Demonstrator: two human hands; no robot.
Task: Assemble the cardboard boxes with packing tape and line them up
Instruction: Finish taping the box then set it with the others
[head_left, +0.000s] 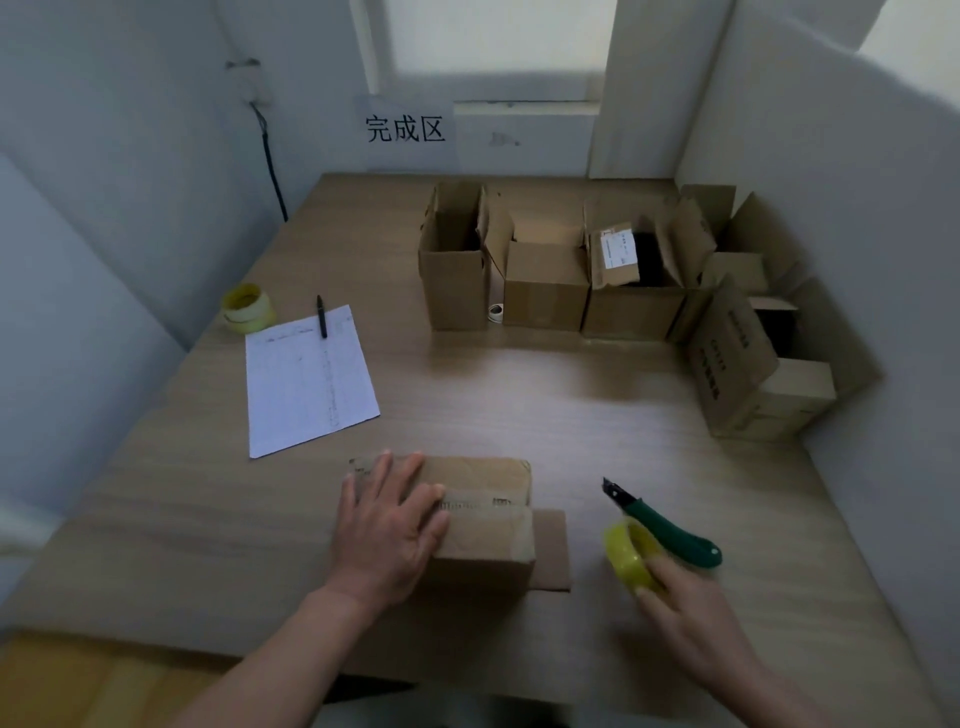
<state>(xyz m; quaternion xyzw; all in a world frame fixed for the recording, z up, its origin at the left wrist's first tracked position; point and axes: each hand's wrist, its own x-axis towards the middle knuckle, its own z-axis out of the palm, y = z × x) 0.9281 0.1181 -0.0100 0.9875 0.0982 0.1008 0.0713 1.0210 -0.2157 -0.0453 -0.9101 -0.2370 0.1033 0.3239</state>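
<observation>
Green knife (670, 525) lies touching the held tape roll (631, 556).

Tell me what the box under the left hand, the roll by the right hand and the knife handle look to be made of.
Box: brown cardboard, matte, with creased flaps and a strip along its seam, probably tape.
Roll: likely plastic packing tape on a yellow core; it looks glossy and translucent.
Knife: green handle, probably smooth plastic with a slight sheen; the dark tip looks like metal, though blur leaves that open.
</observation>
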